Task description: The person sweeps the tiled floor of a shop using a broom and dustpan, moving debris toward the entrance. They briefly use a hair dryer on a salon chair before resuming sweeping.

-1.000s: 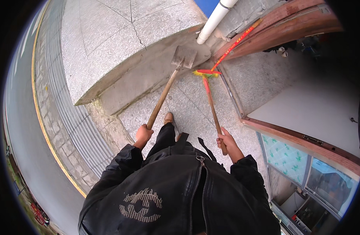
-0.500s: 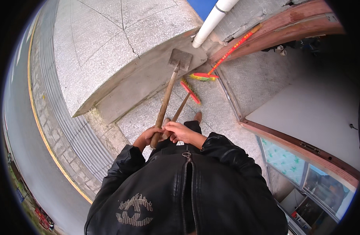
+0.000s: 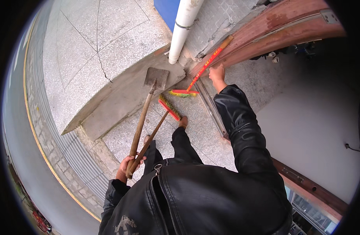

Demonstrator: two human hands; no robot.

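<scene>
My left hand (image 3: 127, 164) is closed round two wooden handles at once, a shovel's and a broom's. The shovel (image 3: 142, 117) slants away from me, its square metal blade lying against the concrete step. Beside it runs the broom (image 3: 152, 130), whose red head with yellow-green bristles is down on the paving near my right shoe. A second broom (image 3: 206, 67), with a patterned red-orange handle, leans on the reddish door frame, bristles on the ground. My right hand (image 3: 217, 76) is stretched out close to that handle, its fingers partly bent and apart; it does not appear to grip it.
A raised concrete step (image 3: 121, 92) curves along the front left. A white drainpipe (image 3: 182, 33) comes down at its far end. Metal door track (image 3: 211, 107) crosses the ground at right, beside a pale panel (image 3: 313, 117). The road (image 3: 43, 168) lies far left.
My right hand has left the handles near my waist and reached out right toward the leaning broom. My left hand now holds shovel and broom alone, lower and further left. The view has shifted.
</scene>
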